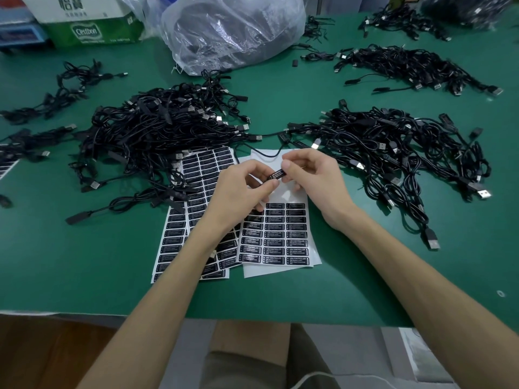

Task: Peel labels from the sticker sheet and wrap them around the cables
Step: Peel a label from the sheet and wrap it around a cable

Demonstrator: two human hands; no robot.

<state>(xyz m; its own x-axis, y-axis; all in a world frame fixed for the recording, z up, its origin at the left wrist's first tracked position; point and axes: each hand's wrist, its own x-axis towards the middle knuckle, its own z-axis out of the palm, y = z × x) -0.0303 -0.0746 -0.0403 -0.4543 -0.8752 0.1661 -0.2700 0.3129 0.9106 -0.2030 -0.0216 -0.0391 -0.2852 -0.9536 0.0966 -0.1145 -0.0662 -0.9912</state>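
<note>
- Left hand [241, 189] raised over the sticker sheets, thumb and fingers curled, pinching the lower-left end of a small black cable block [271, 177].
- Right hand [317, 181] pinching the upper-right end of the same block, fingertips closed on it.
- Black label [278, 173] with white print on that block, tilted, held above the table.
- Thin cable [261, 154] trailing from the hands across white backing paper.
- Sticker sheet [283, 237] flat beneath the hands, top part bare, 3 columns of black labels lower down.
- More sheets [179, 228] overlapped to its left, partly under the left forearm.
- Heaps of black USB cables at left [157, 127] and right [393, 147] on the green table [84, 262]; clear plastic bag [233, 29] behind.
</note>
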